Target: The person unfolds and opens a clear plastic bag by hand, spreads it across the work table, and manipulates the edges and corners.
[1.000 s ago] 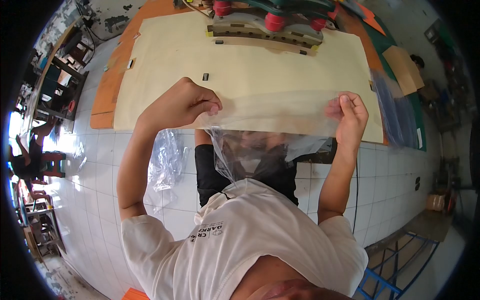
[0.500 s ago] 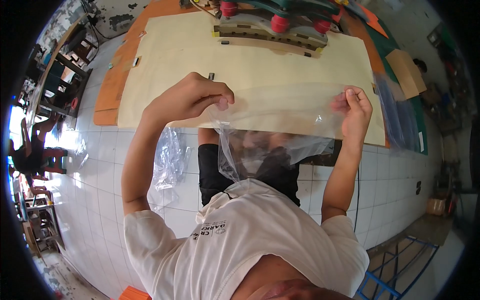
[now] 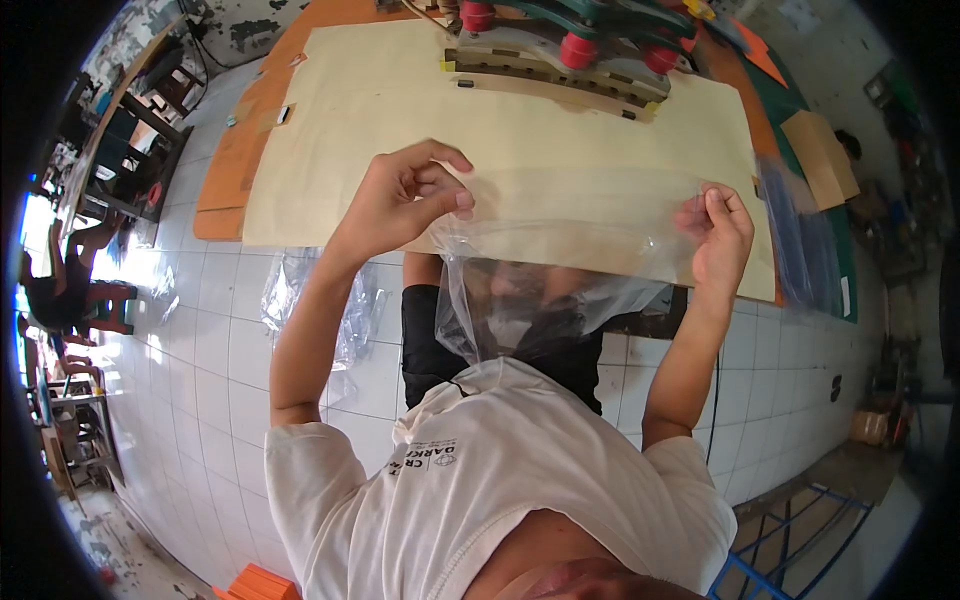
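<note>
A clear plastic sheet (image 3: 560, 285) stretches between my hands, over the front edge of the table and above my lap. Its left corner is at my left hand (image 3: 405, 200), where the thumb presses near the curled fingers while the index finger is lifted away. At the other end, my right hand (image 3: 722, 235) pinches the sheet's edge between thumb and fingers. Both hands are above the cream board (image 3: 350, 120) covering the table. Whether the plastic is a single layer or a bag, I cannot tell.
At the table's far side stands a green press frame (image 3: 600, 20) with red cylinders and a metal bar. Clear plastic sheets (image 3: 800, 230) and a cardboard piece (image 3: 820, 160) lie at the right. More clear plastic (image 3: 350, 310) hangs below the table's left front. Another person (image 3: 70, 285) is at far left.
My left hand has turned and its index finger has lifted away from the thumb. My right hand keeps its pinch on the plastic. The whole view has shifted slightly.
</note>
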`<state>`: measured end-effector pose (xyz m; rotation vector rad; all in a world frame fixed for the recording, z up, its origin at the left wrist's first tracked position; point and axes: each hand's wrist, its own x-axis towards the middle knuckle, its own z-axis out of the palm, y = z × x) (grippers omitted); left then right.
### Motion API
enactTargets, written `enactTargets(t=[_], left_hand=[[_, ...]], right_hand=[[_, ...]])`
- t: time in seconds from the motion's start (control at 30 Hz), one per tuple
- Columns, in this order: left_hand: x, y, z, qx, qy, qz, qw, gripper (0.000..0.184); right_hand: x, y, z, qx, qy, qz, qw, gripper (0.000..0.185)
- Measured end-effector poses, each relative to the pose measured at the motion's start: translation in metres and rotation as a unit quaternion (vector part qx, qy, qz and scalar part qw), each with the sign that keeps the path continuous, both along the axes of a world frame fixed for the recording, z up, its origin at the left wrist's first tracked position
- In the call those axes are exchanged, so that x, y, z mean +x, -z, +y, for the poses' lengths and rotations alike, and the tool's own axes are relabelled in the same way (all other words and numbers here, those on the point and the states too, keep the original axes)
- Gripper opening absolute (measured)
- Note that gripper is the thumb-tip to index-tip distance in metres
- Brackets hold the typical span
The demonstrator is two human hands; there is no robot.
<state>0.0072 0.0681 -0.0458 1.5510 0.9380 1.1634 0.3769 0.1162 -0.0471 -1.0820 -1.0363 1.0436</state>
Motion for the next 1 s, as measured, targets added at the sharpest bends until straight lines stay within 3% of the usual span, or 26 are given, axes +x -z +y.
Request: enactTargets(t=[0.2,0.33,0.83,1.0], left_hand=[[0.008,0.008,-0.008,-0.078,-0.1,-0.08,0.989,0.018],[0.007,0.016,-0.009,-0.088,-0.105,-0.094,0.986,0.017],[0.013,0.018,-0.013,-0.032,-0.146,-0.023,0.988,0.017],[0.01,0.012,-0.013,-0.004,-0.146,0.055,0.988,0.017]], right_hand=[[-0.002,0.007,0.001,0.02,-0.006,0.011,1.0,0.015],[-0.006,0.007,-0.003,0.016,-0.002,0.023,1.0,0.015],[-0.008,0.006,-0.008,0.037,0.007,0.027,0.999,0.014],[-0.009,0.004,-0.009,0.044,0.01,0.022,0.999,0.015]])
